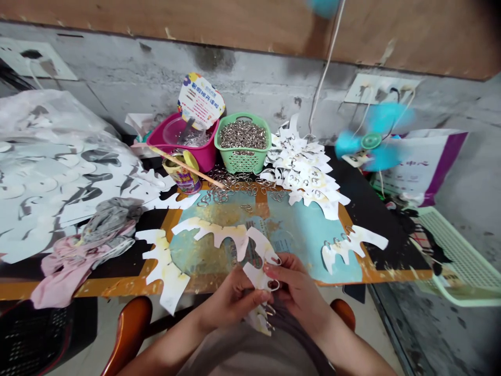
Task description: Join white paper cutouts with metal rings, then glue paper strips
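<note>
Both hands are on the white strip [256,275], held up at the middle of the counter's [354,180] front edge, its lower end hanging over the lap. The left hand [239,296] has it pinched, thumb flat on top; the right hand [291,277] closes its fingers at the edge, right by a metal ring [278,285].

Here's the danger: push too hard and that thin strip may crease or tear at a notch, or the ring may spring off toward the floor. And look left: a second strip [159,255] juts past the front edge, where a passing forearm could sweep it off. The fan [371,141] at the right, blades blurred, might lift light pieces if its air reaches them.

Now, what's masked? The right fingertips cover their contact, so strip alone or ring too, I can't tell. The strip's middle disappears behind the hands, and its lowest rings are hard to count.
</note>
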The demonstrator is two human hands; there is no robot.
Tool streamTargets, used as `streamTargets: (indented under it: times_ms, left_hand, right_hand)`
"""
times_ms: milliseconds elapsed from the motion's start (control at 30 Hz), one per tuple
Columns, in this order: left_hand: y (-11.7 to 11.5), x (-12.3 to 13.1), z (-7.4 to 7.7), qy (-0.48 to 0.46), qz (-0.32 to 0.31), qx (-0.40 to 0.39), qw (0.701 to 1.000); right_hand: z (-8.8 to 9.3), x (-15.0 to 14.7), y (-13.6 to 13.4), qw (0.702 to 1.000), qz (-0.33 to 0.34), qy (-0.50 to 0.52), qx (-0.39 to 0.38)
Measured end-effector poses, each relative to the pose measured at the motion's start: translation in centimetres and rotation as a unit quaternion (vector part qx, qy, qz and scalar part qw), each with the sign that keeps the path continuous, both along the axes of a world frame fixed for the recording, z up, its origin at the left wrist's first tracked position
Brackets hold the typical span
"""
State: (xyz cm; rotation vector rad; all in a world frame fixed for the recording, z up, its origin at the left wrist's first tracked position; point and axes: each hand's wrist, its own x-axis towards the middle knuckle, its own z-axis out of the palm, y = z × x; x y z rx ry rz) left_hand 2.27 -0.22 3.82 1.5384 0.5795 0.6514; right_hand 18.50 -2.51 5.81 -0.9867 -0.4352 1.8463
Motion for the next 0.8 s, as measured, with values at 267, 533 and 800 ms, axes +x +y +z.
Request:
streamTargets:
  times_ms: [267,533,800]
  left_hand:
    - [-0.7,0.1,-1.7,-0.083,0.193,-0.086,0.974]
    - [0.2,2.5,0.5,-0.023,0.269,-0.126,0.955]
    - [-0.9,3.2,-1.3,-0.118,0.298,-0.228,0.919]
  right_hand:
    - [-0.6,0.8,0.9,0.998,0.030,-0.044,0.019]
    - [-1.6,1.4,0.5,0.995,0.072,0.060,0.043]
    - [-0.7,1.2,-0.3,0.963,0.063,-0.159,0.209]
